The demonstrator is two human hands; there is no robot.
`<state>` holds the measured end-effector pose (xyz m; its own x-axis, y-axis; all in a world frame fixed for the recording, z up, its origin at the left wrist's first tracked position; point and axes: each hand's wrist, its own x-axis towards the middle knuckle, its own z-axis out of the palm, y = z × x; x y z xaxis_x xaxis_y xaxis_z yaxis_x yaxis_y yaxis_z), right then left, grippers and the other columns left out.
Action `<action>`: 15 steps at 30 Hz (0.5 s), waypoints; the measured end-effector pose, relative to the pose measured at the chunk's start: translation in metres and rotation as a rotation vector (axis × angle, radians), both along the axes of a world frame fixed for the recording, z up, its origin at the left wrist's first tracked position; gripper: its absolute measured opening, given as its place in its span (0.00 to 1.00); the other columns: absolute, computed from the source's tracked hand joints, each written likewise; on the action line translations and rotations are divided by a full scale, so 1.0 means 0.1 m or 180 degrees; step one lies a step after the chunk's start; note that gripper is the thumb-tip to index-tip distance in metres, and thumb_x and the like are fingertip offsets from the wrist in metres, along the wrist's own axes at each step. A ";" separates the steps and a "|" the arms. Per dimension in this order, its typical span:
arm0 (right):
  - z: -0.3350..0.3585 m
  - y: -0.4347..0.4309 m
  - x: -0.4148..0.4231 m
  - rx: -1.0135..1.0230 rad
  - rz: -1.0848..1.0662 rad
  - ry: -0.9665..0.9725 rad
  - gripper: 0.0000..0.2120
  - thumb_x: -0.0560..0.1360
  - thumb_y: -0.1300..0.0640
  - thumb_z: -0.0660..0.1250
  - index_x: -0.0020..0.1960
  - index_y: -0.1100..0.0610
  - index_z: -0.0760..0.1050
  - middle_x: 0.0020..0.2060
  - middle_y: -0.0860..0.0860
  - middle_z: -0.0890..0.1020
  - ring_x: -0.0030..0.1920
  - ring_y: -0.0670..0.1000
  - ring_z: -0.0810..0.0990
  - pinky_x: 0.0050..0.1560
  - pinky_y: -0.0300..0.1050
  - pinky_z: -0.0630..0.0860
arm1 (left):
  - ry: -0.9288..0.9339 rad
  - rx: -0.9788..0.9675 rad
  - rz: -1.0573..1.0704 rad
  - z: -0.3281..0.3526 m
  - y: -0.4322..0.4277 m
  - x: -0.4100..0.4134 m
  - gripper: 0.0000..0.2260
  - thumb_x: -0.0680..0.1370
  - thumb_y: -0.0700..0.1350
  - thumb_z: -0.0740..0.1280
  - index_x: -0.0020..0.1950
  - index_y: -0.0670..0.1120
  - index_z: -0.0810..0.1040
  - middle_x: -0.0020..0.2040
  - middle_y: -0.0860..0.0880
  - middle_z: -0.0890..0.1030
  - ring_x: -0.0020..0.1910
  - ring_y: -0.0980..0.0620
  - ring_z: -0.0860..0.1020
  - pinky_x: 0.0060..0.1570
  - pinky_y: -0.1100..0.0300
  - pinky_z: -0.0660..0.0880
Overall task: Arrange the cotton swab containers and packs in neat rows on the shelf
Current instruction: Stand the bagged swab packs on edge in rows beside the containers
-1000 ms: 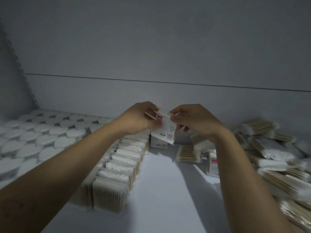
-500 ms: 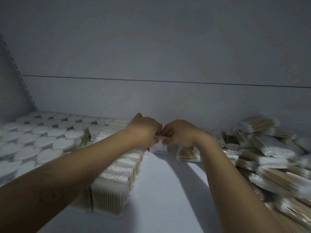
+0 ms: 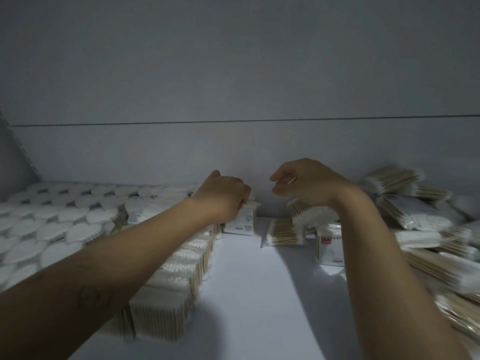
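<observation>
**The pack is down at the back, and your right hand is off it**

In the head view, the small pack [image 3: 240, 220] that both your hands carried in the air one second ago now stands upright on the shelf [image 3: 246, 294]. It is at the far end of the row of packs [image 3: 179, 266], close to the back wall [image 3: 233, 149]. Your left hand [image 3: 223, 197] is still on it, with the fingers curled over its top edge. Your right hand [image 3: 309, 183] has let go and hangs above the loose pile [image 3: 415, 229], apart from the pack. Its fingers are loosely bent, and a thin pale sliver shows at them. I cannot tell if this hand holds something.

For the task, this means one more pack has joined the row. I judge the placing is almost finished and only the release by the left hand remains. The white containers [image 3: 52, 224] at the left already lie in rows. The pile at the right is still mixed, with packs lying at many angles, so much work remains there. The right hand is already near it for the next pick.
</observation>
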<state>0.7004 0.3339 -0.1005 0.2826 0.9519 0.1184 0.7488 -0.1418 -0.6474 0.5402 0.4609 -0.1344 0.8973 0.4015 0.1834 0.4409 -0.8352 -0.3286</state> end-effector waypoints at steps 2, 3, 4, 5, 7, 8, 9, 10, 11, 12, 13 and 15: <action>-0.01 0.01 -0.02 -0.0009 0.0039 -0.0064 0.12 0.73 0.53 0.71 0.56 0.50 0.78 0.50 0.47 0.80 0.49 0.47 0.79 0.45 0.39 0.72 | -0.0003 -0.0026 0.0026 -0.01 -0.02 -0.01 0.06 0.78 0.43 0.61 0.53 0.50 0.75 0.51 0.50 0.77 0.50 0.47 0.76 0.47 0.56 0.62; 0.00 0.02 -0.02 -0.0014 0.0060 -0.0066 0.13 0.73 0.53 0.71 0.57 0.51 0.78 0.50 0.47 0.80 0.49 0.47 0.79 0.45 0.38 0.72 | 0.0009 -0.0076 0.0058 -0.01 -0.03 -0.01 0.06 0.77 0.44 0.62 0.53 0.50 0.75 0.51 0.50 0.77 0.50 0.47 0.76 0.46 0.57 0.61; 0.00 0.02 -0.03 -0.0037 0.0082 -0.0059 0.13 0.73 0.53 0.71 0.57 0.51 0.78 0.50 0.47 0.80 0.49 0.47 0.79 0.46 0.38 0.72 | 0.0038 -0.0133 0.0111 0.00 -0.04 -0.01 0.06 0.77 0.46 0.63 0.53 0.50 0.75 0.51 0.50 0.77 0.50 0.47 0.76 0.46 0.57 0.60; 0.00 0.02 -0.03 -0.0089 0.0102 -0.0088 0.14 0.73 0.53 0.72 0.57 0.51 0.78 0.50 0.47 0.80 0.49 0.47 0.79 0.46 0.38 0.72 | 0.0081 -0.0167 0.0177 0.01 -0.05 -0.01 0.07 0.76 0.48 0.65 0.53 0.50 0.74 0.52 0.50 0.76 0.51 0.47 0.76 0.47 0.57 0.61; -0.01 0.02 -0.02 -0.0284 0.0112 -0.0346 0.13 0.72 0.54 0.73 0.57 0.51 0.79 0.49 0.47 0.80 0.49 0.47 0.78 0.44 0.37 0.71 | 0.0167 -0.0161 0.0302 0.01 -0.04 0.01 0.08 0.77 0.49 0.66 0.54 0.49 0.74 0.53 0.49 0.77 0.53 0.46 0.76 0.49 0.56 0.63; -0.02 0.02 -0.01 -0.0391 0.0091 -0.0500 0.13 0.72 0.55 0.73 0.56 0.51 0.79 0.48 0.46 0.80 0.48 0.47 0.78 0.42 0.36 0.70 | 0.0191 -0.0117 0.0342 0.00 -0.03 0.03 0.08 0.77 0.48 0.66 0.55 0.48 0.74 0.54 0.48 0.77 0.53 0.45 0.76 0.50 0.56 0.63; -0.03 0.02 0.00 -0.0477 0.0060 -0.0612 0.12 0.72 0.55 0.73 0.55 0.51 0.80 0.47 0.46 0.80 0.48 0.46 0.77 0.41 0.34 0.70 | 0.0225 -0.0047 0.0372 -0.01 -0.04 0.04 0.08 0.77 0.46 0.66 0.55 0.47 0.74 0.55 0.47 0.77 0.54 0.45 0.76 0.49 0.56 0.63; -0.05 0.02 0.00 -0.0534 0.0023 -0.0681 0.11 0.71 0.56 0.73 0.54 0.52 0.80 0.46 0.46 0.79 0.47 0.46 0.77 0.41 0.34 0.70 | 0.0259 0.0013 0.0387 -0.02 -0.05 0.06 0.07 0.78 0.45 0.65 0.55 0.46 0.73 0.55 0.46 0.77 0.54 0.44 0.76 0.48 0.56 0.62; -0.07 0.02 0.00 -0.0576 -0.0011 -0.0741 0.11 0.71 0.56 0.74 0.53 0.52 0.81 0.47 0.47 0.80 0.47 0.46 0.77 0.43 0.35 0.70 | 0.0286 0.0052 0.0400 -0.02 -0.07 0.07 0.06 0.77 0.43 0.65 0.53 0.46 0.73 0.54 0.45 0.77 0.54 0.43 0.76 0.46 0.57 0.62; -0.09 0.02 -0.01 -0.0625 -0.0035 -0.0819 0.11 0.71 0.57 0.74 0.53 0.53 0.81 0.47 0.48 0.80 0.48 0.47 0.77 0.45 0.35 0.70 | 0.0275 0.0054 0.0420 -0.02 -0.10 0.07 0.05 0.77 0.42 0.65 0.51 0.46 0.72 0.54 0.45 0.77 0.53 0.43 0.76 0.45 0.57 0.62; -0.09 0.02 -0.03 -0.0699 -0.0054 -0.0922 0.12 0.70 0.57 0.74 0.53 0.54 0.81 0.48 0.49 0.80 0.49 0.48 0.78 0.46 0.36 0.69 | 0.0237 0.0024 0.0457 -0.02 -0.13 0.07 0.04 0.76 0.42 0.65 0.49 0.46 0.71 0.53 0.44 0.77 0.52 0.43 0.76 0.44 0.57 0.62; -0.08 0.04 -0.09 -0.0854 -0.0115 -0.1163 0.13 0.70 0.57 0.75 0.54 0.56 0.81 0.50 0.50 0.81 0.52 0.51 0.79 0.48 0.37 0.72 | 0.0143 -0.0091 0.0525 0.01 -0.17 0.05 0.05 0.76 0.42 0.65 0.50 0.45 0.71 0.54 0.44 0.77 0.52 0.43 0.75 0.44 0.57 0.63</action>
<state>0.6914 0.3378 -0.1090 0.3018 0.9528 -0.0331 0.9129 -0.2988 -0.2782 0.5449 0.4438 -0.1339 0.8258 0.5485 0.1311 0.5582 -0.7620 -0.3283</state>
